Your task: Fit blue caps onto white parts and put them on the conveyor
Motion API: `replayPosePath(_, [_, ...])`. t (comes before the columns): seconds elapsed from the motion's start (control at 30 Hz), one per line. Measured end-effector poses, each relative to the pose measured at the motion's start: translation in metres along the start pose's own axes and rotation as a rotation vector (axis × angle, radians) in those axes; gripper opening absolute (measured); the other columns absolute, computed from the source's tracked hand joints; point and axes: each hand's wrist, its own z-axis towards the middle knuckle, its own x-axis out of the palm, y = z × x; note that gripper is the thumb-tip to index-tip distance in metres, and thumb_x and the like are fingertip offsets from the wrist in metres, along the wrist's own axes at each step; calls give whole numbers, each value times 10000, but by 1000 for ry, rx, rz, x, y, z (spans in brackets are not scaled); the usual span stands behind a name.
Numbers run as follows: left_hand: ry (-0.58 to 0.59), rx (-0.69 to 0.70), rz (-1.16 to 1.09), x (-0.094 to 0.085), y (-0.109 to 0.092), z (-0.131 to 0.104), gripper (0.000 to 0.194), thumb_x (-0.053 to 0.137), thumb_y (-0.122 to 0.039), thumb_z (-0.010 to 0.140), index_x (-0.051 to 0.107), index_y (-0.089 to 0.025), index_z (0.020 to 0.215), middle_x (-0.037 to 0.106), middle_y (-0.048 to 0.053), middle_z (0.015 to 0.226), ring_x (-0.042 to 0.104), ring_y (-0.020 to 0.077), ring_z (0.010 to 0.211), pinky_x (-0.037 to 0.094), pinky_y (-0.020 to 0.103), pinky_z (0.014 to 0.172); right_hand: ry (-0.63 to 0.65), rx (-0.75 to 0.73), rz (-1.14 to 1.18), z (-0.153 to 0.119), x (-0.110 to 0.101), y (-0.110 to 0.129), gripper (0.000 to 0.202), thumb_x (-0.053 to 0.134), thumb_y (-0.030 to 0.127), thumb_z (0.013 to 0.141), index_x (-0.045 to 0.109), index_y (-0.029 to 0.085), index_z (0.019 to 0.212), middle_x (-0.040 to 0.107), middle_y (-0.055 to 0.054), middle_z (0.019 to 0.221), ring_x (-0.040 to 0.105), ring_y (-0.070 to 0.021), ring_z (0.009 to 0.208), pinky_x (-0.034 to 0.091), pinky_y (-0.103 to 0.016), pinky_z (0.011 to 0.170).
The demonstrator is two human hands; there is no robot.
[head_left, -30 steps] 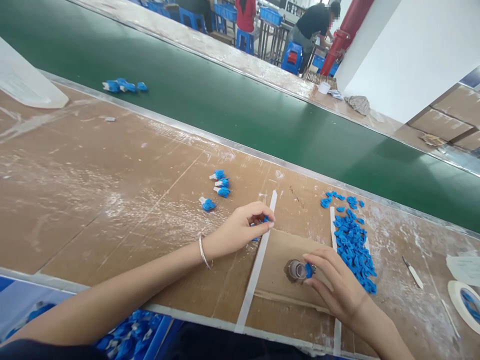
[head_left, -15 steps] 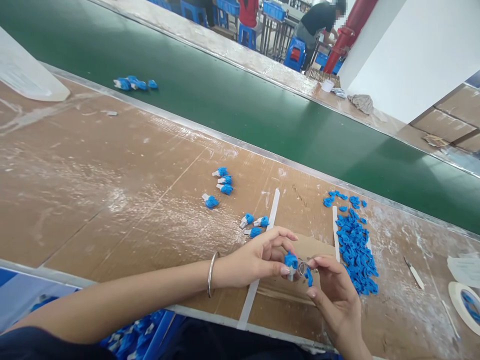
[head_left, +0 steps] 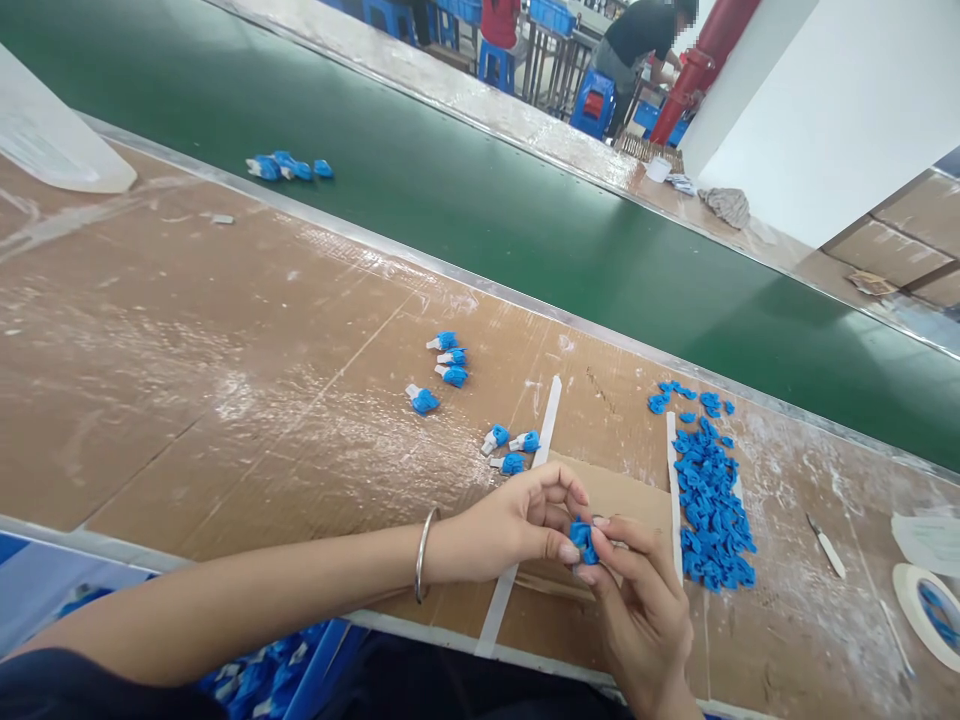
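Small blue piece held above tabletop, pinched by fingertips of left hand and right hand. Looks light, probably stiff plastic, hardly fragile; slipperiness hard to tell. Best grip: opposite sides, thumb against forefinger.

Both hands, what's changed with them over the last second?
The left hand moved right and down in the view with a blue piece; the right hand shifted slightly left to meet it. Both now hold it. The blue pile stayed put.
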Motion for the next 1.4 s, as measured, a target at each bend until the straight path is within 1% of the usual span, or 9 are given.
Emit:
replayPosePath(0.2, [2, 11, 11, -3, 0, 0, 390, 822, -231, 685, 498, -147, 885, 621, 21, 821, 610, 117, 720, 489, 230, 673, 166, -123, -143, -5, -4, 10, 443, 479, 178, 988, 412, 155, 1426, 534, -126, 1209, 456, -264, 1195, 480, -398, 958])
replayPosePath(0.3, [26, 109, 185, -3, -11, -1, 318, 722, -220, 782, 481, -177, 985, 602, 19, 869, 614, 125, 723, 500, 249, 674, 290, -127, -142, 12, -21, -7, 364, 436, 256, 1008, 467, 206, 1368, 566, -102, 1184, 500, -249, 1149, 487, -399, 937])
replayPosePath(0.47, [-269, 571, 1444, -32, -46, 8, 393, 395, -51, 890, 519, -207, 1227, 563, 98, 1071, 571, 212, 947, 485, 368, 825, 161, -154, -508, 67, -49, -101, 230, 443, 171, 963, 629, 195, 1095, 640, -115, 1028, 563, -268, 962, 466, -457, 871])
replayPosePath(0.57, [-449, 529, 2104, -61, -62, 15, 474, 356, 52, 783, 595, -149, 1140, 572, 134, 1037, 560, 253, 877, 485, 389, 752, 235, -82, -555, 87, -54, -154, 247, 433, 236, 930, 661, 151, 966, 637, -162, 968, 561, -320, 925, 464, -515, 842])
replayPosePath(0.67, [-563, 353, 2396, -78, -70, 17, 321, 414, 49, 736, 642, -104, 901, 587, 151, 938, 551, 293, 854, 484, 405, 721, 304, -12, -541, 90, -53, -175, 267, 418, 264, 898, 658, 150, 872, 636, -167, 912, 575, -329, 893, 465, -526, 843])
replayPosePath(0.83, [-656, 302, 2423, -74, -74, 14, 192, 459, -3, 767, 629, -88, 791, 579, 205, 996, 513, 349, 981, 466, 447, 802, 319, 152, -455, 78, -53, -169, 236, 449, 329, 864, 622, 170, 842, 650, -127, 856, 624, -276, 789, 521, -441, 754])
replayPosePath(1.0, [-345, 293, 2016, -54, -69, 13, 127, 505, -122, 874, 630, -142, 875, 601, 87, 931, 531, 236, 891, 445, 365, 828, 307, 310, -348, 65, -53, -163, 293, 444, 397, 914, 620, 166, 949, 680, -79, 812, 666, -207, 699, 562, -325, 635])
replayPosePath(1.13, [-209, 170, 1883, -45, -57, 13, 134, 627, -281, 875, 628, -151, 910, 615, 63, 919, 540, 229, 901, 428, 334, 808, 293, 284, -355, 58, -54, -152, 324, 471, 432, 931, 660, 177, 996, 665, -101, 982, 659, -213, 801, 560, -330, 677])
replayPosePath(1.4, [-249, 148, 1805, -42, -46, 17, 108, 544, -176, 865, 627, -135, 921, 643, 81, 929, 563, 244, 914, 417, 372, 829, 283, 129, -427, 48, -49, -147, 414, 405, 450, 970, 713, 176, 932, 674, -142, 1029, 611, -305, 976, 489, -513, 896])
